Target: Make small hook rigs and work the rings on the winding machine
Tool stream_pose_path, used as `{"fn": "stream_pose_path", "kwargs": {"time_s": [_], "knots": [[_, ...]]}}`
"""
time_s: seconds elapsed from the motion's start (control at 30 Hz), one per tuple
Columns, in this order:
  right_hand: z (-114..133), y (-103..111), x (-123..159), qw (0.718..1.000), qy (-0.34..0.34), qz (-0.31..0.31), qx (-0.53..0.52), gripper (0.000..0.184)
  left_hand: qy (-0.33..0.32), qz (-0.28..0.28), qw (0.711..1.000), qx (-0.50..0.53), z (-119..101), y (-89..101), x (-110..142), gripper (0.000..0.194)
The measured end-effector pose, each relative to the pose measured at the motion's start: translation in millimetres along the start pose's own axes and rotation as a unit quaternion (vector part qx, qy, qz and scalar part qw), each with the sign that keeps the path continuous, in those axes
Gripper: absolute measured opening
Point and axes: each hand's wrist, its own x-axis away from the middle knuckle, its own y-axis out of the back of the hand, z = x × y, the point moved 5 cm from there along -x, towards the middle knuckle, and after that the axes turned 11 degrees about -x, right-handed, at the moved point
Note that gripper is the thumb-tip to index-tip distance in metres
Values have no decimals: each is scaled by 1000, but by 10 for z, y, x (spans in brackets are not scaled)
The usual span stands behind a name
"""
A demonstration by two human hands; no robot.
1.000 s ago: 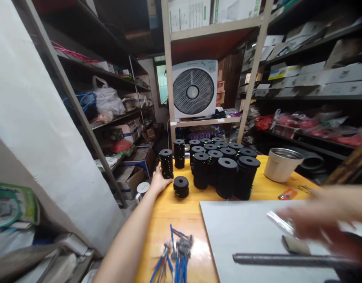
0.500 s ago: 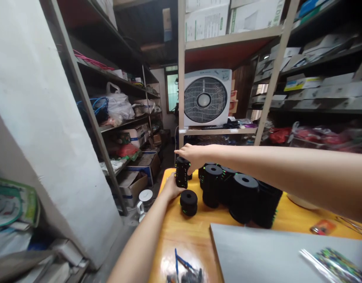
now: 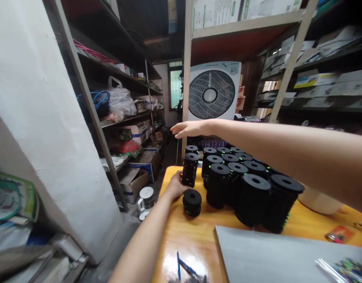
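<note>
My left hand (image 3: pixel 176 184) is wrapped around the lower part of a stack of black spools (image 3: pixel 189 169) at the table's far left; some of its fingers are hidden behind the stack. Each spool is a disc with a centre hole, and small green and yellow bits show along the sides. Above the stack, my right hand (image 3: pixel 190 129) is held in the air, fingers stretched out and nothing in them. A shorter spool stack (image 3: pixel 192 202) stands nearer to me. Many more tall black stacks (image 3: pixel 218 184) stand close together to the right, partly below my right forearm.
A grey board (image 3: pixel 272 251) lies on the yellow table (image 3: pixel 187 239), with a clear bag of coloured bits (image 3: pixel 346 269) on it. Blue-handled pliers (image 3: pixel 187 267) are at the front edge. A pale round container (image 3: pixel 319 199) sits at right. A box fan (image 3: pixel 212 92) and loaded shelves stand behind.
My right hand has lifted off the top of the spool stack and risen. My left hand has stayed at the stack's base. The view has shifted slightly.
</note>
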Motion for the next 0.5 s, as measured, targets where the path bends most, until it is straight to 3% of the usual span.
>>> {"fn": "stream_pose_path", "kwargs": {"time_s": [0.13, 0.27, 0.33, 0.4, 0.5], "knots": [[-92, 35, 83, 999, 4, 38, 33, 61, 5, 6, 1000, -20, -14, 84, -13, 41], [-109, -253, 169, 986, 46, 92, 131, 93, 5, 34, 999, -32, -88, 193, -4, 51], [-46, -430, 177, 974, 84, 103, 182, 100, 2, 34, 999, -34, -138, 210, 2, 54], [37, -614, 161, 959, 124, 117, 228, 93, 1, 19, 999, -38, -179, 197, 1, 53], [103, -879, 101, 932, 161, 146, 289, 63, 1, 4, 999, -38, -215, 136, -14, 49]]}}
